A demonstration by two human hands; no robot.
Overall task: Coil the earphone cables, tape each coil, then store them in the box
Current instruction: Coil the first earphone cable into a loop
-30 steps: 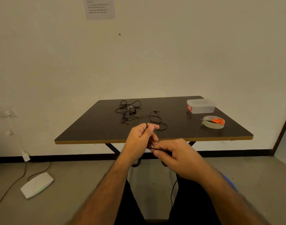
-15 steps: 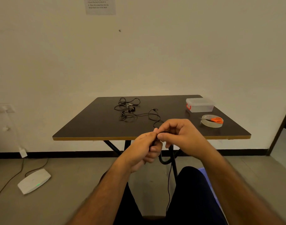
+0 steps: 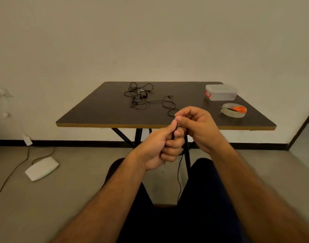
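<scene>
Head view: the left hand (image 3: 163, 148) is fisted around a black cable (image 3: 179, 174), gripping the loops gathered so far; a loose tail hangs down between the knees. The right hand (image 3: 196, 125) is pinched closed on the same cable just above the left fist, the two hands touching, in front of the desk (image 3: 101, 109) edge. More earphones (image 3: 141, 96) lie tangled on the desk, one strand running toward the hands. The lidded box (image 3: 221, 92) sits at the far right, with tape (image 3: 232, 114) and scissors (image 3: 239, 109) near it. The cable looks light, limp and springy, so loops probably need pinching at their crossing point, not at the delicate earbuds.
</scene>
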